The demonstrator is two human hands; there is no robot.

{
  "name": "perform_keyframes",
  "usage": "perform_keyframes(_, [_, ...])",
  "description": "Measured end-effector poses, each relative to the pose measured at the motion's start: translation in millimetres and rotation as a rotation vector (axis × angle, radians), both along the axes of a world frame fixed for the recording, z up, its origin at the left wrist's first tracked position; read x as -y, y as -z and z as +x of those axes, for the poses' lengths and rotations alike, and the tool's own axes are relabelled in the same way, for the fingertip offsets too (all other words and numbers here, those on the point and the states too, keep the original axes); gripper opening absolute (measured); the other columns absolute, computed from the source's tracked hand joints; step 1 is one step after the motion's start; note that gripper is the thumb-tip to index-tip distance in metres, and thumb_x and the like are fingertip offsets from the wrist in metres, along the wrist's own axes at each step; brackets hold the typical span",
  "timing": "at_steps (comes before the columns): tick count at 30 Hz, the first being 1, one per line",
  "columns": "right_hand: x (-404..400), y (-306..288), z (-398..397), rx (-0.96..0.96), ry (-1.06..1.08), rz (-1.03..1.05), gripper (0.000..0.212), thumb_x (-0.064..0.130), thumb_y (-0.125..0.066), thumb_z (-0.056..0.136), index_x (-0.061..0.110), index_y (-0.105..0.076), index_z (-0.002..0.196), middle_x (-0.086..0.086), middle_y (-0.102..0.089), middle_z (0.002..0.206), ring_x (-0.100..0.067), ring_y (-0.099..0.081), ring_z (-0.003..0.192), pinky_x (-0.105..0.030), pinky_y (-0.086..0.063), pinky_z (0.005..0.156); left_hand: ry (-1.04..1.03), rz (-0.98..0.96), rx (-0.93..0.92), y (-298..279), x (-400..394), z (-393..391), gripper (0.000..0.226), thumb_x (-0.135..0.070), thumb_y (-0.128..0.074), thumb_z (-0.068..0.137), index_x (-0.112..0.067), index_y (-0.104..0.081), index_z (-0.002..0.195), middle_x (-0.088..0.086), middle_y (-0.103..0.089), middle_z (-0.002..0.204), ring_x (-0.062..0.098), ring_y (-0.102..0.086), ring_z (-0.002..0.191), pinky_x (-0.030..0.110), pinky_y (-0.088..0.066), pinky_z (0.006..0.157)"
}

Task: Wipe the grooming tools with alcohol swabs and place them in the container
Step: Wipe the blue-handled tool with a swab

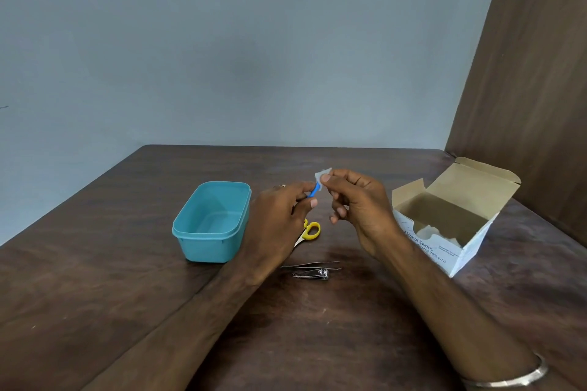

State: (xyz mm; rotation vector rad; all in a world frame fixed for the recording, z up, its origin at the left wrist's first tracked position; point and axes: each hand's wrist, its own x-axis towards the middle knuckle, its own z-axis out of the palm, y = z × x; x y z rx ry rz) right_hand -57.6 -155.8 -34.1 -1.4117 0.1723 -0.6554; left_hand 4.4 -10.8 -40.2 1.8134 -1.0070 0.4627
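My left hand [279, 219] pinches a small blue-handled tool [313, 192] above the table. My right hand [355, 200] presses a white alcohol swab [321, 178] against the tool's upper end, which the swab hides. A teal plastic container [211, 220] stands open with nothing in it, just left of my left hand. Yellow-handled scissors [310, 229] lie partly hidden behind my left hand. Metal tweezers [313, 264] and a nail clipper [313, 274] lie on the table below my hands.
An open white box of alcohol swabs [451, 225] stands at the right, flap up, with swabs inside. The dark wooden table [127, 295] meets a blue-grey wall behind and a brown panel [533, 73] at the right. A metal bangle [508, 374] circles my right wrist.
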Motion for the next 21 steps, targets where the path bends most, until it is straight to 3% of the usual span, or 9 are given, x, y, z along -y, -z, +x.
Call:
perform_keyframes(5, [3.2,-1.0,-0.3,-0.001,0.041,-0.111,0.006,0.017,-0.077,0.088,0.020,-0.080,0.084,0.003,-0.050,0.055,-0.011,-0.041,0.041,-0.028,-0.048,0.045,-0.015,0.018,0.013,-0.5,-1.7,-0.1,0.028,-0.014,-0.070,0.090,-0.013,-0.072,0.117,0.006,-0.076,0.097,0.017,-0.069,0.078,0.042,-0.059,0.072])
perform_keyframes(11, [-1.5,-1.4,-1.0,0.052,0.057,0.055,0.013,0.021,-0.074,0.091,0.021,-0.079,0.079,0.000,-0.052,0.062,-0.014,-0.040,0.041,-0.029,-0.047,0.045,0.021,0.086,-0.080,1.1,1.1,-2.8,0.040,-0.018,-0.068,0.091,-0.024,-0.063,0.130,0.002,-0.074,0.102,0.017,-0.071,0.080,0.043,-0.058,0.078])
perform_keyframes(16, [-1.9,-3.5,-3.7,0.037,-0.006,0.102,0.007,0.020,-0.073,0.091,0.017,-0.080,0.090,0.000,-0.060,0.066,-0.014,-0.045,0.045,-0.029,-0.049,0.046,-0.015,0.052,-0.062,1.3,0.8,-4.2,0.040,-0.014,-0.069,0.090,-0.019,-0.064,0.130,0.004,-0.075,0.106,0.017,-0.072,0.080,0.042,-0.059,0.076])
perform_keyframes(21, [-2.2,-5.3,-5.1,0.023,0.023,0.146,0.015,0.021,-0.073,0.091,0.013,-0.077,0.104,-0.001,-0.065,0.071,-0.013,-0.049,0.047,-0.029,-0.049,0.047,-0.044,0.050,-0.054,-1.7,1.0,-6.3,0.043,-0.016,-0.069,0.091,-0.022,-0.062,0.132,0.005,-0.075,0.101,0.016,-0.071,0.074,0.041,-0.059,0.074])
